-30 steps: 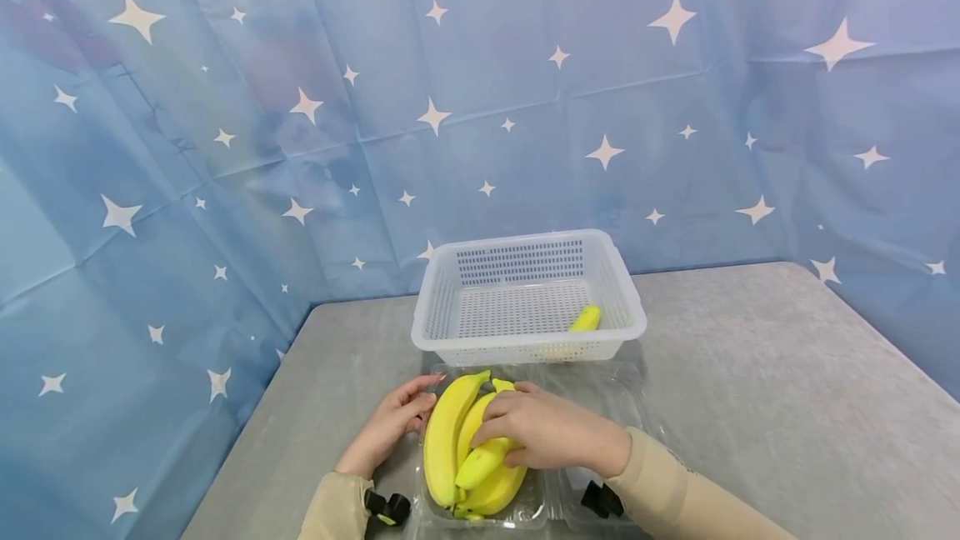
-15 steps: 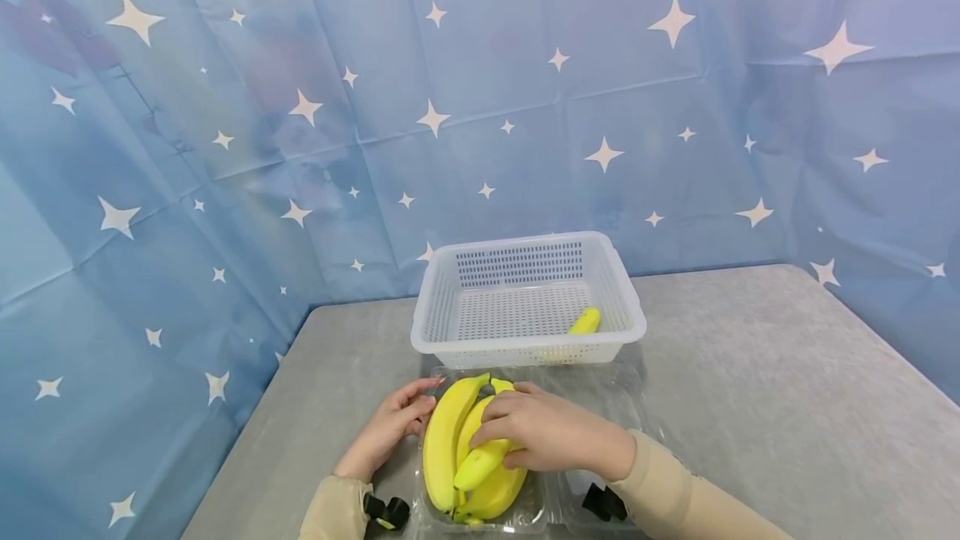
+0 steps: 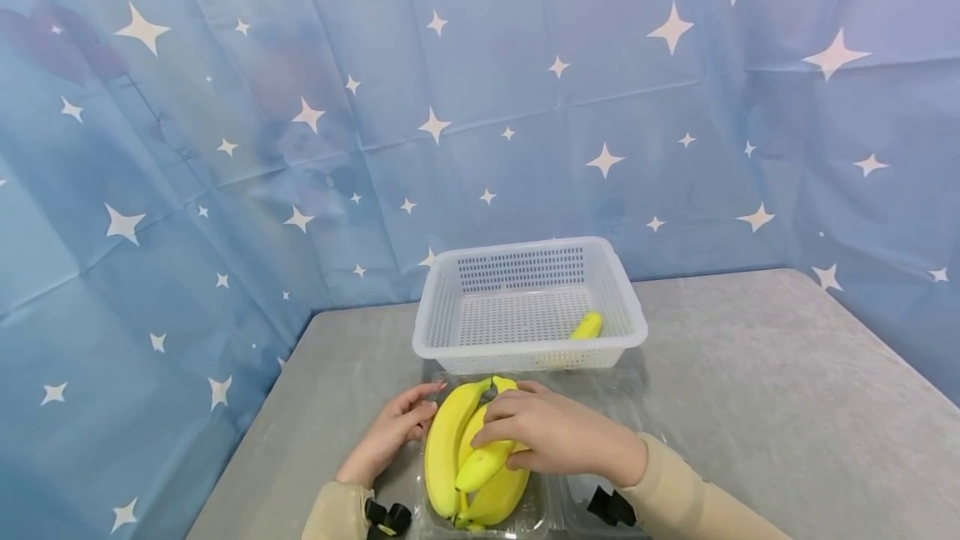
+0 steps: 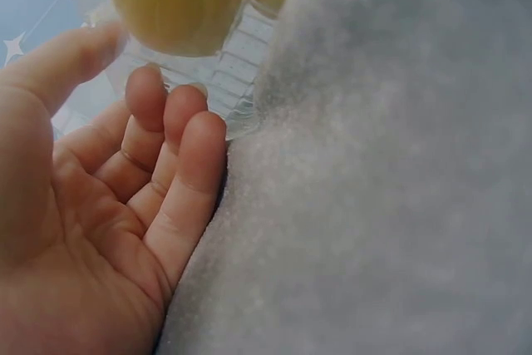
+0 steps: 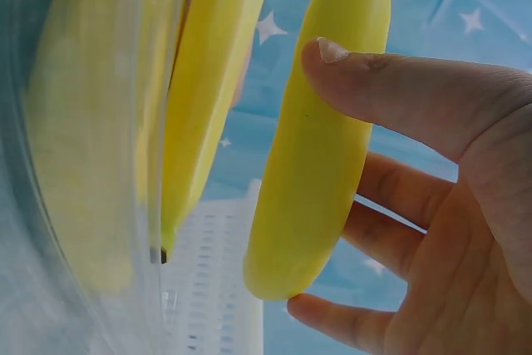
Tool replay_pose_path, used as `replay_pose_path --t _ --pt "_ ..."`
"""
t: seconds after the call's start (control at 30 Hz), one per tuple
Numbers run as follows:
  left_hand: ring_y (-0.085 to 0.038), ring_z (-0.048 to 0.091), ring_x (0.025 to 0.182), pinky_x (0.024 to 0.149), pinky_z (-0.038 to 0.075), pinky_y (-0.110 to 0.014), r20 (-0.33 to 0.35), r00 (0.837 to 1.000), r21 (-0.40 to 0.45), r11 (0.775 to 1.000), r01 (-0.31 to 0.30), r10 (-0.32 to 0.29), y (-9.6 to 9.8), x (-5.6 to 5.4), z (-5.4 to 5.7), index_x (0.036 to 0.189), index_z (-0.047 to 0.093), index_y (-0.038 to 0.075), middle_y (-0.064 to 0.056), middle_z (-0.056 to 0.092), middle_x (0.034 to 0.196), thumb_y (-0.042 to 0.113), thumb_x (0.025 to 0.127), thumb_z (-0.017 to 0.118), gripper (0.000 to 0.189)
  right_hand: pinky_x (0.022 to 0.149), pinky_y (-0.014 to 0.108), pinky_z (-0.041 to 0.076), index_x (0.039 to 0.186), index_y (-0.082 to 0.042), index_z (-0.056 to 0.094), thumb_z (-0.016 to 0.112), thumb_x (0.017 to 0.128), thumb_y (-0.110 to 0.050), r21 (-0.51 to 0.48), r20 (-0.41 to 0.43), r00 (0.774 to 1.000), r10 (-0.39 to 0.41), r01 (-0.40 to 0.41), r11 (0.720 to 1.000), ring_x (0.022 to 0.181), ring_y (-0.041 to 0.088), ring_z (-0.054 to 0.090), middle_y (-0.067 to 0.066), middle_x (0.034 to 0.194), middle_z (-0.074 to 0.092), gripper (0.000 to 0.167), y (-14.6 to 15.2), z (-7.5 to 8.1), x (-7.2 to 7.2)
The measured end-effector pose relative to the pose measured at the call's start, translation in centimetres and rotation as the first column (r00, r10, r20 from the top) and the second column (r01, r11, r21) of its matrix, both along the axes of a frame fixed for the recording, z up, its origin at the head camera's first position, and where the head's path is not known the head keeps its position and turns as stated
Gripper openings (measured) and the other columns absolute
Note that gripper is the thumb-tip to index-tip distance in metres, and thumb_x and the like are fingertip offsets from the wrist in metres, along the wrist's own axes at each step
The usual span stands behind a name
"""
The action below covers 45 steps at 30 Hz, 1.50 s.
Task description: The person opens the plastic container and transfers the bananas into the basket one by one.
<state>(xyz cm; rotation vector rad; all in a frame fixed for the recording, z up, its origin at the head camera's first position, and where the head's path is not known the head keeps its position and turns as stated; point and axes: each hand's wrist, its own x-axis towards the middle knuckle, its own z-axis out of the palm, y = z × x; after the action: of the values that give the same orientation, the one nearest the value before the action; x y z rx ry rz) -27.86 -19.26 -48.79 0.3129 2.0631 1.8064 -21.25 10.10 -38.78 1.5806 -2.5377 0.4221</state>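
Note:
My right hand [image 3: 564,438] pinches a smooth yellow oblong fruit [image 5: 312,164] with rounded ends, thumb on one side and fingers on the other. In the right wrist view it is apart from the bananas beside it. Several yellow bananas [image 3: 447,450] lie in a clear plastic clamshell box [image 3: 538,515], under and beside the held fruit. My left hand [image 3: 392,430] rests at the box's left side, its fingers loosely bent. In the left wrist view the fingertips [image 4: 202,135] are at the clear wall, with a blurred banana above.
Behind the box stands a white perforated basket [image 3: 525,350] with another yellow oblong piece [image 3: 587,326] in its right front corner. The box's clear open lid [image 3: 600,394] lies to the right on the grey table [image 3: 750,357]. A blue starry cloth [image 3: 487,107] hangs behind.
The head view has tilted slightly, so the scene sits a little lower. My right hand has shifted slightly right with the oblong fruit still in its grip. The left hand stays at the box.

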Motion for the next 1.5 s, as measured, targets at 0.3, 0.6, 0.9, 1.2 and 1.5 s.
replay_pose_path --t 0.3,0.6,0.9,1.2,1.5 --pt "-0.011 0.058 0.072 0.066 0.052 -0.027 -0.008 1.000 0.006 1.000 -0.003 0.003 0.1 0.0 0.0 0.144 0.042 0.000 -0.005 0.062 0.094 0.027 0.099 0.056 0.053 0.097 0.050 0.042 0.122 -0.029 0.066 0.082 0.079 -0.021 0.002 -0.009 1.000 -0.001 0.001 1.000 0.111 0.008 0.054 -0.013 0.115 0.059 0.046 0.2 0.3 0.0" --pt "-0.011 0.058 0.070 0.065 0.052 -0.027 -0.008 1.000 0.006 1.000 0.006 -0.006 0.3 -0.2 0.1 0.144 0.042 0.001 -0.006 0.062 0.093 0.025 0.100 0.056 0.052 0.097 0.051 0.042 0.122 -0.029 0.066 0.082 0.079 -0.021 0.000 -0.016 1.000 0.007 -0.007 1.000 0.112 0.008 0.054 -0.013 0.116 0.059 0.047 0.3 0.4 0.0" --pt "-0.013 0.058 0.073 0.065 0.052 -0.028 -0.004 1.000 0.006 1.000 -0.005 0.006 0.1 0.0 -0.1 0.144 0.042 0.001 -0.006 0.062 0.095 0.026 0.099 0.057 0.053 0.097 0.050 0.042 0.121 -0.027 0.067 0.082 0.078 -0.020 -0.032 -0.045 0.999 0.012 -0.014 0.999 0.111 0.008 0.055 -0.012 0.115 0.060 0.046 0.4 0.6 0.0" --pt "-0.011 0.058 0.072 0.065 0.052 -0.026 -0.002 1.000 0.022 1.000 0.002 -0.002 0.1 0.0 -0.3 0.144 0.041 -0.001 -0.006 0.063 0.097 0.026 0.099 0.056 0.054 0.097 0.052 0.042 0.122 -0.027 0.066 0.081 0.079 -0.017 -0.050 -0.020 1.000 0.007 -0.008 0.999 0.113 0.009 0.054 -0.012 0.116 0.060 0.047 0.9 1.0 0.0" --pt "-0.010 0.058 0.071 0.064 0.052 -0.026 0.000 1.000 0.020 1.000 0.006 -0.006 0.0 -0.1 -0.2 0.144 0.041 -0.001 -0.005 0.064 0.097 0.028 0.099 0.057 0.055 0.099 0.054 0.040 0.123 -0.028 0.065 0.081 0.080 -0.015 -0.053 0.004 1.000 -0.017 0.017 0.998 0.116 0.010 0.054 -0.012 0.120 0.059 0.048 1.1 1.1 -0.2"
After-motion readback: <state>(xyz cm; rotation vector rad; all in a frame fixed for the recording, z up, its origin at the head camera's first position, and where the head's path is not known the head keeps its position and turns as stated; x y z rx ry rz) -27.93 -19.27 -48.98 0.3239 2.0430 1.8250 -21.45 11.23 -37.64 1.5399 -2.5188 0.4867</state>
